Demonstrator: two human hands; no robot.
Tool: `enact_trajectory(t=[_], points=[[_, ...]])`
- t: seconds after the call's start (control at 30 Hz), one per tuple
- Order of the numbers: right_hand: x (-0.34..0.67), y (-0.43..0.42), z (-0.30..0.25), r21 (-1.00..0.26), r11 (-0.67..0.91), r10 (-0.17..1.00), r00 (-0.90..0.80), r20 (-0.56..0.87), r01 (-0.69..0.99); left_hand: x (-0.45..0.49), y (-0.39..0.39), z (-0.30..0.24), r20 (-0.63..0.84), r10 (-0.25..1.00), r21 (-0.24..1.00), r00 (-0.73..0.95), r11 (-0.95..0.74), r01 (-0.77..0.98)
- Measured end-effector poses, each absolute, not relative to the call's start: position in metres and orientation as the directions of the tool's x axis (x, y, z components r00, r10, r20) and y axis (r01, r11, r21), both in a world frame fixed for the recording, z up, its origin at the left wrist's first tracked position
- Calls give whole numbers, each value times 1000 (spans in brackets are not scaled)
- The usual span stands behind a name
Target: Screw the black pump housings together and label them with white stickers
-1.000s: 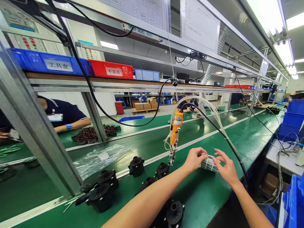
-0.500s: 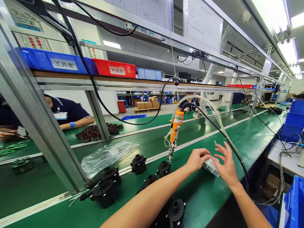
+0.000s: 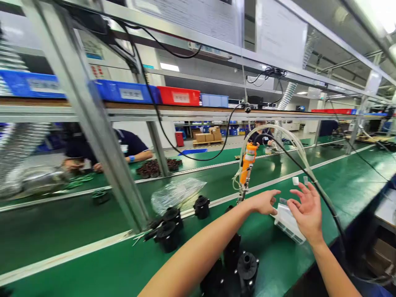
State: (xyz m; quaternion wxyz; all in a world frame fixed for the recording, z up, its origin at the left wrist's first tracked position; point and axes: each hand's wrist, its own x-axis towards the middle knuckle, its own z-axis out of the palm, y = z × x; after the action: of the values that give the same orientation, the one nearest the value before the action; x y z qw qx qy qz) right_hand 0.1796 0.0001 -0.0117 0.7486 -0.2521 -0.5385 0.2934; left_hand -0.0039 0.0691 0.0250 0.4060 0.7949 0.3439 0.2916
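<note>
Seemingly midway — tabs (image 3: 295,180) at spread right hand (image 3: 310,212) | left hand (image 3: 265,203) half-curled by box (image 3: 287,222), hold unclear | lower-centre parts (image 3: 248,267) untouched

A head-worn camera looks forward and down from above and behind the nearby left hand (image 3: 265,202) and right hand (image 3: 310,214), with green workbench (image 3: 355,179) receding beyond them.

Two foreground hands (image 3: 265,202) (image 3: 310,214), one orange tool (image 3: 248,159)

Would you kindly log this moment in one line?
left hand: near white pack, contact unclear; right hand: spread, clear piece at fingertips; orange tool: not held
</note>
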Motion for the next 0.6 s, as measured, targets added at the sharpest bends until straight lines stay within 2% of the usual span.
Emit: enact_trajectory(t=[0.1, 0.13, 0.2, 0.27, 0.33, 0.47, 0.6], points=[[170, -15, -8, -679, 700, 714, 222, 664, -220, -77, 47, 63, 143, 775, 839, 616, -425, 339], [164, -18, -10, -687, 687, 726, 184, 663, -235, -105, 36, 72, 180, 814, 823, 552, -432, 369], [147, -24, -15, -719, 644, 757, 84, 648, -263, -159, 11, 77, 303, 922, 770, 242, -386, 508], [120, -25, -19, -747, 600, 775, -23, 631, -286, -202, -9, 67, 387, 917, 737, -91, -249, 628], [88, -22, -18, -756, 573, 766, -121, 631, -316, -229, -18, 46, 396, 884, 730, -250, -138, 669], [26, -9, -8, -750, 517, 718, -268, 643, -414, -248, -10, 3, 365, 879, 736, -306, -70, 673], [-7, 2, -6, -775, 446, 725, -326, 606, -448, -250, 5, -14, 337, 894, 771, -295, -83, 632]])
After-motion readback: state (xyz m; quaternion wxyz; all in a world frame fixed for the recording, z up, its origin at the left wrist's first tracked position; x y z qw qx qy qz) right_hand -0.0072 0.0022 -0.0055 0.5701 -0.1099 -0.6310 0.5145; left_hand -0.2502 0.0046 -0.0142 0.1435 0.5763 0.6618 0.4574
